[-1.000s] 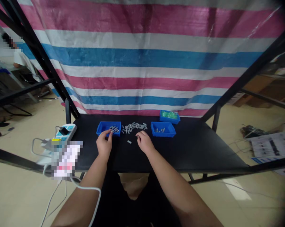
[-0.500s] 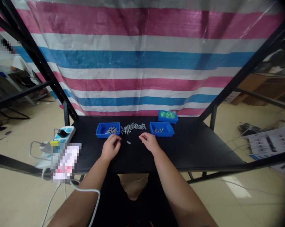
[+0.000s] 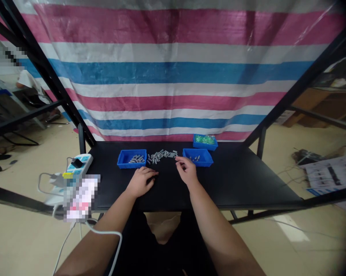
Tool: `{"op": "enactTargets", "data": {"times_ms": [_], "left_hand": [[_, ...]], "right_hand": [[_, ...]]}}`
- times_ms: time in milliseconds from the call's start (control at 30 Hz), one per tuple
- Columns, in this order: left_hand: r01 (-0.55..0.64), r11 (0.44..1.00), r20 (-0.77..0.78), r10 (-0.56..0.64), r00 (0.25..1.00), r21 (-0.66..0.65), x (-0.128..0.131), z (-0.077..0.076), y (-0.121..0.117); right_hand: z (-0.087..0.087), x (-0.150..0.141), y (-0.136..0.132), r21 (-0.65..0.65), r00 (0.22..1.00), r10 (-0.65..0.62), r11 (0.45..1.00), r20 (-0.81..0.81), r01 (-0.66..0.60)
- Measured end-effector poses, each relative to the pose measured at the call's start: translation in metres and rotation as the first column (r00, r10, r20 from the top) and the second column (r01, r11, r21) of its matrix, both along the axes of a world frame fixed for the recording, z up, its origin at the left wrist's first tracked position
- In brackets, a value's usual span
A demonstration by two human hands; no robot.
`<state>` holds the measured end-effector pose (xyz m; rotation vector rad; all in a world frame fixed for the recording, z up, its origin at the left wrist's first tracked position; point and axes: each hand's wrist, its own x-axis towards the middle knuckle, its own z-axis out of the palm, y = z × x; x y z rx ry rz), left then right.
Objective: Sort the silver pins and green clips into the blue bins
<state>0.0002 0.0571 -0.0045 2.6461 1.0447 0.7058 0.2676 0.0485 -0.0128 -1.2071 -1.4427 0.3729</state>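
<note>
Small grey cylindrical pieces [image 3: 160, 155] lie in a loose heap on the black table. My left hand [image 3: 142, 181] is low over the table in front of the left blue bin [image 3: 122, 162], its fingers stretched to the right and the thumb apart. Its fingertips cover the spot where a single grey piece lay. At the right end of the heap is my right hand [image 3: 187, 171], fingers curved and parted, with nothing visible between them. Beside it stands the right blue bin [image 3: 205, 164], holding a few small pieces. More grey cylinders lie in the left bin.
A third blue bin [image 3: 210, 147] with green pieces stands at the back right. A power strip [image 3: 82, 161] with white cables and a blurred-out device [image 3: 82, 197] are at the table's left edge. Striped sheeting [image 3: 167, 73] hangs behind; black frame posts flank the table.
My left hand has shifted right and its fingers have stretched out over the lone grey piece, now hidden. My right hand has moved slightly right and forward, and its fingers have parted.
</note>
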Motion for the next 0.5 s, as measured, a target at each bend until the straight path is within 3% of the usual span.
{"op": "enactTargets", "data": {"times_ms": [67, 133, 233, 367, 500], "left_hand": [[-0.026, 1.0, 0.028, 0.026, 0.999, 0.012, 0.0, -0.003, 0.002], [-0.036, 0.999, 0.047, 0.036, 0.998, 0.017, 0.0, -0.005, 0.003], [-0.028, 1.0, 0.075, 0.027, 0.997, 0.012, 0.0, -0.007, 0.004], [-0.016, 1.0, 0.107, 0.015, 0.994, 0.006, 0.0, -0.007, 0.004], [-0.019, 1.0, 0.122, 0.02, 0.992, -0.005, 0.0, -0.007, 0.004]], "right_hand": [[0.006, 0.006, -0.002, 0.119, 0.978, -0.196, 0.975, 0.072, 0.186], [0.008, 0.013, -0.005, 0.195, 0.907, -0.394, 0.911, 0.148, 0.363], [0.007, 0.021, -0.012, 0.183, 0.767, -0.586, 0.81, 0.261, 0.557], [0.003, 0.023, -0.017, 0.093, 0.663, -0.655, 0.733, 0.363, 0.674], [0.001, 0.022, -0.017, 0.091, 0.659, -0.644, 0.739, 0.388, 0.668]]}}
